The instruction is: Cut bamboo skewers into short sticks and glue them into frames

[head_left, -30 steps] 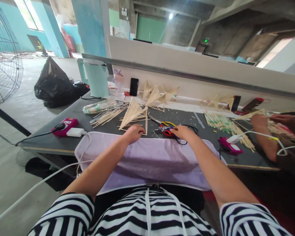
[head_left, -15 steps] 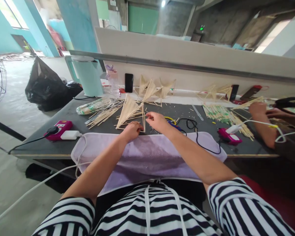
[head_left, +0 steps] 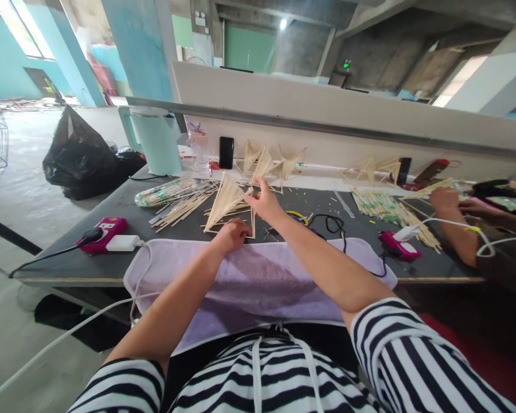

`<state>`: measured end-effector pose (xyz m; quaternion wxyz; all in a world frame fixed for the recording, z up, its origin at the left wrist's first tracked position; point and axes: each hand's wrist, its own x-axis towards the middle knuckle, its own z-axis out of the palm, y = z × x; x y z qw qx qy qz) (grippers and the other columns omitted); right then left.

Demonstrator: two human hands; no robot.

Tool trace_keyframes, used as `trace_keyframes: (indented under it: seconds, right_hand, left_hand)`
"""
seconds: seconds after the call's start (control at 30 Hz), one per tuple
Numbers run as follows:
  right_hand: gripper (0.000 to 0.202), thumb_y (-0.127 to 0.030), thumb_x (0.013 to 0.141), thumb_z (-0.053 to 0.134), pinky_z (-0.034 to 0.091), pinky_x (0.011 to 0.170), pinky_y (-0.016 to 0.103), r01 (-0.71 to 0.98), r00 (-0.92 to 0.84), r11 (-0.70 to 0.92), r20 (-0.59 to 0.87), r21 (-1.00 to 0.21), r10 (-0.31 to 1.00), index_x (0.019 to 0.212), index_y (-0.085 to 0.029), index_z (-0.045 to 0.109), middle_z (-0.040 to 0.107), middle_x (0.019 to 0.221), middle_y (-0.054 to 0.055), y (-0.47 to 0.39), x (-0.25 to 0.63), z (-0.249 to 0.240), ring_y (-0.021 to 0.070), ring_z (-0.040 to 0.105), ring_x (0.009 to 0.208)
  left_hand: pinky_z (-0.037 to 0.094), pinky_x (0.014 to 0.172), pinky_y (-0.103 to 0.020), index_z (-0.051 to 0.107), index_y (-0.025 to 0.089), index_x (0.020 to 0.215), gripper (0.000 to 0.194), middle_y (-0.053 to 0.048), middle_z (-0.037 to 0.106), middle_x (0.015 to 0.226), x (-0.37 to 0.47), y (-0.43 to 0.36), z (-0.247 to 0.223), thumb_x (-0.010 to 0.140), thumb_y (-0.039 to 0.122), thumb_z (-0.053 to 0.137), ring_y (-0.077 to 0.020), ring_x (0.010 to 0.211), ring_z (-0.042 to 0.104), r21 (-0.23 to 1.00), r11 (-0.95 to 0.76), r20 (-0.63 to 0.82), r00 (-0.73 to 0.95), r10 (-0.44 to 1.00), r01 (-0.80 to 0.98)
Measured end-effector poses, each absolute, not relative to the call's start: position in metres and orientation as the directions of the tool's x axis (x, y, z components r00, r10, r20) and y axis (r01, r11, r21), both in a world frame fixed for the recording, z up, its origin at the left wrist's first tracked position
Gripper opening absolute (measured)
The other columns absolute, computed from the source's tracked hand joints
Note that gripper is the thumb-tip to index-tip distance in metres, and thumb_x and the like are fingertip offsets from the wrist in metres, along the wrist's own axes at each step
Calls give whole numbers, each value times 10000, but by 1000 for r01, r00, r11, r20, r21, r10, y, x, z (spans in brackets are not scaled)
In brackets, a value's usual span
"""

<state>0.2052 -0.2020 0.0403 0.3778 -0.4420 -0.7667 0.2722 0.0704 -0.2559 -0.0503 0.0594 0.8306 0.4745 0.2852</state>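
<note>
A stick model built of thin wooden sticks, with a fan-shaped slanting face and straight base bars, stands on the dark table in front of me. At its front base, my left hand is closed, fingers curled on the frame near the right front corner. My right hand is at the model's upper right corner, thumb close to the fan's edge and index finger raised apart from it. Whether a thin stick lies between these fingers is too small to see. Loose sticks lie left of the model.
Finished-looking stick models stand at the back beside a phone. A kettle and bagged sticks are at left. Magenta power sockets, black cable and purple cloth lie nearer. A co-worker's hands are at right.
My right hand has moved up and slightly left, from beside the model's right side to its upper corner. My left hand stays at the base. The camera view has tilted slightly.
</note>
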Motion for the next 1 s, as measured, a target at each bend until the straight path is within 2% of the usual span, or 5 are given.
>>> trace_keyframes:
  seconds: [0.13, 0.27, 0.57, 0.8, 1.0]
  right_hand:
    - [288, -340, 800, 567, 465, 606, 237, 443, -366, 457, 309, -771, 878, 1056, -209, 552, 613, 764, -9, -201, 198, 44, 116, 564, 617]
    - [301, -425, 820, 531, 448, 540, 234, 401, -374, 428, 282, -810, 883, 1028, -208, 553, 600, 724, -29, -202, 194, 45, 90, 509, 468]
    - [235, -423, 860, 488, 445, 543, 247, 318, -326, 446, 345, -837, 880, 964, -219, 540, 627, 759, -17, -200, 211, 63, 86, 512, 466]
    - [239, -430, 864, 529, 385, 435, 199, 244, -284, 427, 356, -871, 890, 971, -216, 523, 642, 797, 18, -192, 291, 105, 63, 469, 465]
    - [143, -318, 837, 557, 303, 370, 178, 272, -46, 380, 383, -884, 923, 867, -186, 512, 601, 683, 6, -140, 374, 135, 47, 399, 397]
  left_hand:
    - [458, 836, -332, 689, 160, 809, 299, -85, 640, 861, 68, -261, -44, 658, 56, 453, -197, 858, 582, 308, -496, 486, 314, 816, 812]
    - [450, 840, -360, 659, 153, 796, 256, -99, 611, 871, 69, -270, -33, 653, 56, 470, -214, 857, 558, 198, -500, 564, 319, 762, 843]
    - [424, 836, -369, 654, 195, 831, 205, -93, 609, 959, 80, -299, -21, 795, 126, 464, -219, 896, 516, -77, -547, 729, 422, 540, 834]
    - [435, 859, -349, 661, 204, 901, 245, -88, 601, 994, 81, -299, -21, 772, 99, 481, -209, 922, 528, -70, -531, 788, 373, 490, 844]
    - [458, 828, -323, 661, 198, 859, 237, -83, 580, 1004, 78, -295, -20, 733, 67, 508, -182, 854, 541, -44, -497, 816, 318, 483, 867]
